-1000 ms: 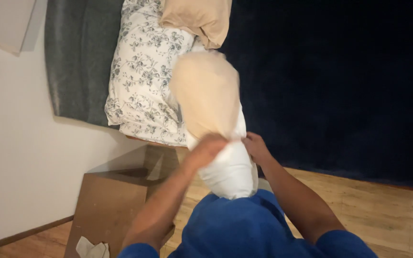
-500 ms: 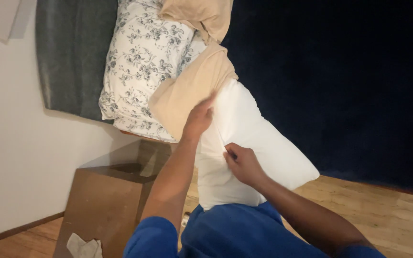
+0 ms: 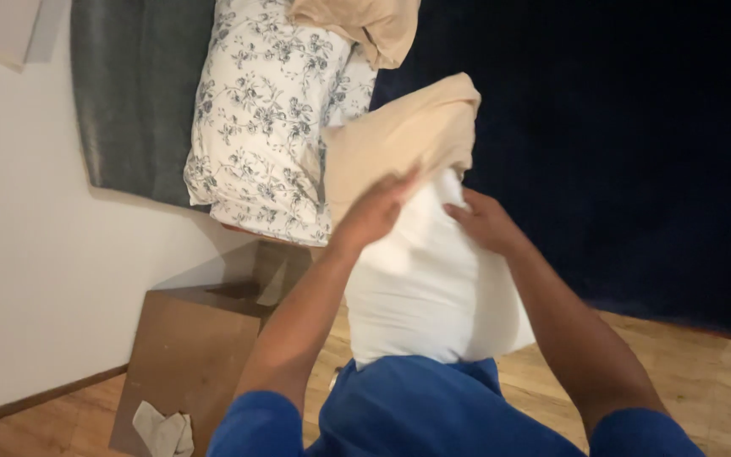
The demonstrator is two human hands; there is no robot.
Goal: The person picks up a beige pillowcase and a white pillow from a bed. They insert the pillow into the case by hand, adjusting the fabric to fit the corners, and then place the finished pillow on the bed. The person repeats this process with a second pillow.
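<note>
Now pinched tan case (image 3: 399, 140) edge in left grip (image 3: 374, 216); right grip (image 3: 484, 222) spread flat, pressed against white pillow (image 3: 433, 288) just beside.

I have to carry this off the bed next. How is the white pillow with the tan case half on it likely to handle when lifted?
Probably light: the white pillow is held up by the left hand and right hand alone. Likely soft, since it bulges at the bottom. The tan pillowcase looks floppy, creasing under the left hand's grip, so it may slide.
</note>
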